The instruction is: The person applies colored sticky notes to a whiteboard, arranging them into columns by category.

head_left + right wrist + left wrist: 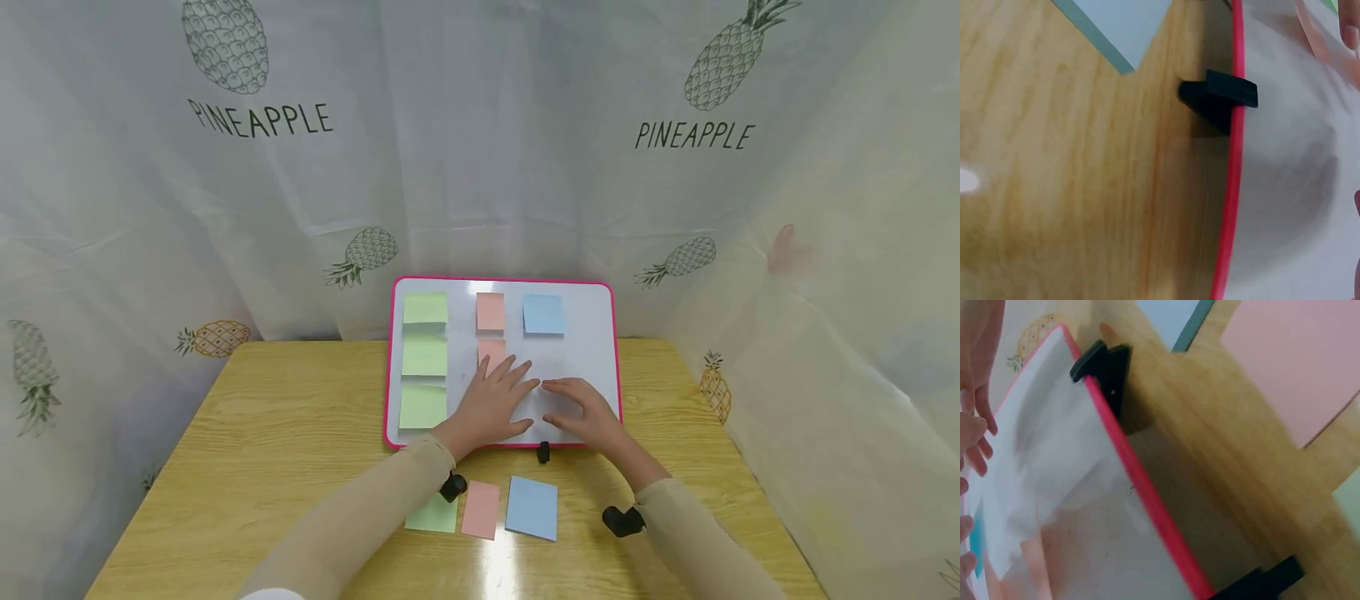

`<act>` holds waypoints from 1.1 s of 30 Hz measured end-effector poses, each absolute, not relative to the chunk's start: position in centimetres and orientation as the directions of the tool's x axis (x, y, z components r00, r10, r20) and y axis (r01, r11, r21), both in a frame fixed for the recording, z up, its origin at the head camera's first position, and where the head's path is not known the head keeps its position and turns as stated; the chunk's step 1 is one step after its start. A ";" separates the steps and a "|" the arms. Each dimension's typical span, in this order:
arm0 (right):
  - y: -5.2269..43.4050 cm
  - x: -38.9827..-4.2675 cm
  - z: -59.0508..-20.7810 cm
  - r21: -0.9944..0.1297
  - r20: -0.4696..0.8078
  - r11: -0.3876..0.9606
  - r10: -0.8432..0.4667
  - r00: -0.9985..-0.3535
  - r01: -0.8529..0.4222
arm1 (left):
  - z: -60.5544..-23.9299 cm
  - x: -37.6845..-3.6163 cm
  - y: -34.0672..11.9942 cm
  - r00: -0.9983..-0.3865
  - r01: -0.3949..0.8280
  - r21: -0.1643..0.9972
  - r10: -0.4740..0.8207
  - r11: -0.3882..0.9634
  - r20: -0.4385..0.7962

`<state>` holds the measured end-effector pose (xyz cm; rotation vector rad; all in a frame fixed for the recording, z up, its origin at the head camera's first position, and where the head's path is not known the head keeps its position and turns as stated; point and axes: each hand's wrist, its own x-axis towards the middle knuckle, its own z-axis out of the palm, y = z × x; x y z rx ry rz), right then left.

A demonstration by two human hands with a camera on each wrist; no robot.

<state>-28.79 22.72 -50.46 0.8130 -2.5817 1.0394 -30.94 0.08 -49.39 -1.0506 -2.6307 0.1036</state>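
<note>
A white board [588, 350] with a pink frame leans on the table. My left hand [486, 410] lies spread over its middle, fingertips at the lower edge of the second pink sticky note [491, 348]. Just right of it, my right hand [594, 421] hovers by the board with fingers extended, thumb apart and nothing between them. Three green sticky notes [424, 356] form a column on the left. Another pink sticky note [491, 312] and a blue sticky note [543, 315] are in the top row. A pink paper edge [1036, 569] shows near my left fingers in the left wrist view.
In front of the board lie a green note pad [432, 517], partly behind my left sleeve, a pink note pad [481, 509] and a blue note pad [532, 508]. A black clip foot [543, 452] props the board's lower edge. A curtain [480, 167] hangs behind.
</note>
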 end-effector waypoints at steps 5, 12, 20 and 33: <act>22.6 -26.7 -51.5 -0.620 0.392 0.554 -0.395 -0.831 -0.556 | -50.6 -29.2 -0.7 -0.646 0.715 -0.117 0.715 0.689 0.267; 22.2 -23.7 -53.6 -0.681 0.398 0.474 -0.400 -0.826 -0.558 | -51.8 -26.6 -1.2 -0.632 0.747 -0.034 0.725 0.664 0.272; 21.0 -20.5 -53.5 -0.664 0.462 0.405 -0.439 -0.771 -0.629 | -53.3 -23.7 -1.6 -0.591 0.800 0.102 0.745 0.592 0.308; 21.4 -19.1 -56.8 -0.815 0.207 0.387 -0.500 -0.841 -0.431 | -56.4 -21.0 -2.1 -0.727 0.612 0.552 0.678 0.566 0.110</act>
